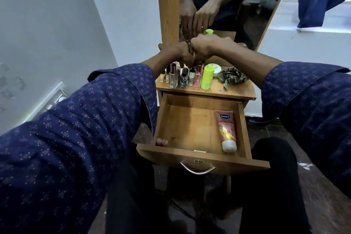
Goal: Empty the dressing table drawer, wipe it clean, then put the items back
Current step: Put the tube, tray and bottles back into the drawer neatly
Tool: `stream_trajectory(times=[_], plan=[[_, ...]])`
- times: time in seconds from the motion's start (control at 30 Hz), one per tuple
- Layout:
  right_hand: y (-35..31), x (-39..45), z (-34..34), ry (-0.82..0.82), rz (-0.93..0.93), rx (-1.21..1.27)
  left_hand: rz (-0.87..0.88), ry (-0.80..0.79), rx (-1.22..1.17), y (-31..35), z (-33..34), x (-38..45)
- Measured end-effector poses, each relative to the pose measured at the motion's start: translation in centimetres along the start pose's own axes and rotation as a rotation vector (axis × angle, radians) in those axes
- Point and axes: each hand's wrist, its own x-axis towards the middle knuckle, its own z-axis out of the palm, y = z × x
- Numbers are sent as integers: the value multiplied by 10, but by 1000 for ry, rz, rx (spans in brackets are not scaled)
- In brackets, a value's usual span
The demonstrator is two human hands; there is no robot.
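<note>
The wooden drawer (190, 155) is pulled out under the dressing table top (239, 92). Inside it, a pink Vaseline tube (226, 129) lies along the right side and a small pink item (162, 141) sits in the front left corner. My left hand (177, 52) and my right hand (210, 46) are pressed together above the back of the table top, fingers curled down, with a small metal item (189, 47) pinched between them. Below them stand several small bottles (173, 78) and a lime green bottle (207, 76).
A striped cloth (232, 79) lies crumpled on the right of the table top beside a white jar (217, 69). The mirror (237, 5) rises behind and reflects my hands. The drawer's metal handle (197, 170) faces my knees. A white wall is on the left.
</note>
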Motion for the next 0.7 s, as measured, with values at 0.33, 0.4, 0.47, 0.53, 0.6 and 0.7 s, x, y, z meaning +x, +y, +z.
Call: stream_trajectory(times=[0.33,0.4,0.47,0.53,0.6,0.7], plan=[[-3,1,7,-26,71,67,-26,-74,24,8,14,16],[-5,1,8,-20,75,86,-23,-102,46,8,15,16],[-5,3,10,-15,75,114,-4,-111,50,13,13,-1],[-5,3,11,-1,84,129,-6,-99,84,12,16,5],[-4,2,11,25,100,139,-24,-92,81,13,16,2],[-2,-1,10,75,111,185,-21,-75,39,13,15,0]])
